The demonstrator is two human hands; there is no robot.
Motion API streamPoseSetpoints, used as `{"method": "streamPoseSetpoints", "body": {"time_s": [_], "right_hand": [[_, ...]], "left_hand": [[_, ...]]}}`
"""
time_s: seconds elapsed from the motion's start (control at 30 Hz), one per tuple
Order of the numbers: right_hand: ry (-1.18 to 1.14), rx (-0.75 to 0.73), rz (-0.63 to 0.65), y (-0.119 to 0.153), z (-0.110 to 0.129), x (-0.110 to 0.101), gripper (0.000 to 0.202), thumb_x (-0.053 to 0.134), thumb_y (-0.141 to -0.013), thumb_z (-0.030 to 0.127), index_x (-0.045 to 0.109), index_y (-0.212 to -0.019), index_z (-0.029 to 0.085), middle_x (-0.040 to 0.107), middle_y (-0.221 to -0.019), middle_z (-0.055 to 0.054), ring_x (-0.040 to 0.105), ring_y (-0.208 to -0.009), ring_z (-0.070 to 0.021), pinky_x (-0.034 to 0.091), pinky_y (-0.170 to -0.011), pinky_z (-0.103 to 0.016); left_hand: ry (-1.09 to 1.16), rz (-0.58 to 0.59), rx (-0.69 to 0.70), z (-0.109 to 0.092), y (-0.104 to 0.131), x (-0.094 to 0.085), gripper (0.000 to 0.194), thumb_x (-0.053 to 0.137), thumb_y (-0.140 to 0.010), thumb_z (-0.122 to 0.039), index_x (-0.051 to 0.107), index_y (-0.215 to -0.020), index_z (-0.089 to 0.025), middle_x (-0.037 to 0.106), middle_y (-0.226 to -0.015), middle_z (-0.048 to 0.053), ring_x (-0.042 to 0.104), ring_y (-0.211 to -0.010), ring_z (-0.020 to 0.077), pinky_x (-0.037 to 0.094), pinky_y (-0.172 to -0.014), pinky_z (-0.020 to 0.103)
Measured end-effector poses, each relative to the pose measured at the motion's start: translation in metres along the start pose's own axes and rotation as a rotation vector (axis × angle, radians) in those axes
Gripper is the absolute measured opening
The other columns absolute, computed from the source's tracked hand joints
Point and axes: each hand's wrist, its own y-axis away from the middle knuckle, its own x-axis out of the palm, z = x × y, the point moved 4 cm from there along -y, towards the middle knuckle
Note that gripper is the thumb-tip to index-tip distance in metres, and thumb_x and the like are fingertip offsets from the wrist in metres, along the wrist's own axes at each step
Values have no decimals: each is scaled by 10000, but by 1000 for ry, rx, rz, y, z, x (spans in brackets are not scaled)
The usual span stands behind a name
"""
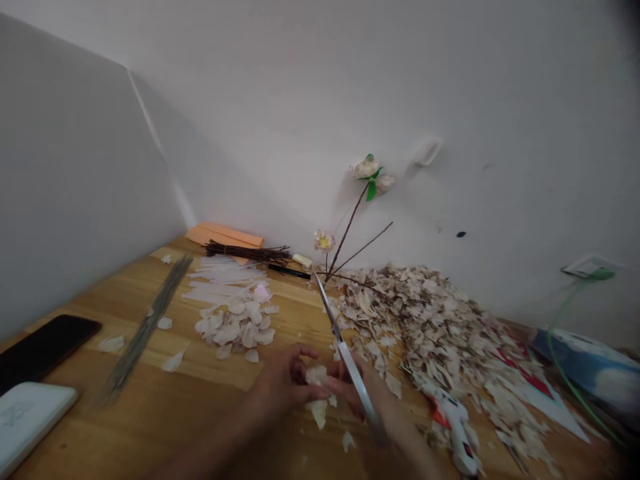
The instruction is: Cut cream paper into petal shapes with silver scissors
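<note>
My left hand (pixel 280 380) pinches a pale, dried-looking petal (pixel 316 375) between thumb and fingers. On the other side of that petal, the fingertips of my right hand (pixel 373 393) meet it too. A pair of long silver scissors (pixel 356 373) rests in my right hand, its narrow blades pointing away from me; its handle end is blurred. Just below the fingers, another loose petal (pixel 319 413) hangs or lies, I cannot tell which. A small heap of cleaner petals (pixel 240 327) lies ahead of my left hand on the wooden table (pixel 150 433).
A large pile of dried petals (pixel 440 327) spreads along the right, with a white glue gun (pixel 457 427) before it. Flowers on stems (pixel 367 170) lean at the wall. Grey wires (pixel 150 327), brown twigs (pixel 245 251), a black phone (pixel 47 350) and a white box-like device (pixel 33 423) lie left.
</note>
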Motion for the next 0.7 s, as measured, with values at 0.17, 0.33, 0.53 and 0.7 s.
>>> {"method": "streamPoseSetpoints", "body": {"time_s": [0.17,0.33,0.53,0.7], "right_hand": [[-176,-9,-124,-4,-35,9,377,735,-489,400,407,-553,224,440,-484,84,374,-417,-74,293,-403,-197],[-187,10,-395,1,-38,9,357,706,-489,404,394,-549,240,415,-456,86,381,-412,-87,342,-419,-226],[-193,4,-519,11,-22,14,310,665,-498,393,432,-633,239,486,-515,64,454,-445,-111,397,-447,-253],[-138,-91,-662,21,-13,13,296,662,-546,426,469,-614,211,500,-518,60,490,-472,-118,427,-466,-254]], "left_hand": [[13,107,-92,1,0,-1,542,778,-502,-260,539,-980,-169,533,-517,-83,494,-447,82,361,-468,198],[12,-59,-48,-2,-1,-4,466,714,-585,-383,513,-947,-168,558,-640,-27,561,-586,129,446,-548,253],[-598,-289,273,-11,17,3,555,718,-595,-250,451,-1081,-219,543,-973,50,579,-811,179,509,-687,330],[-988,-416,713,-31,35,17,394,657,-621,-163,477,-968,-210,550,-985,70,578,-890,210,511,-730,336]]}}
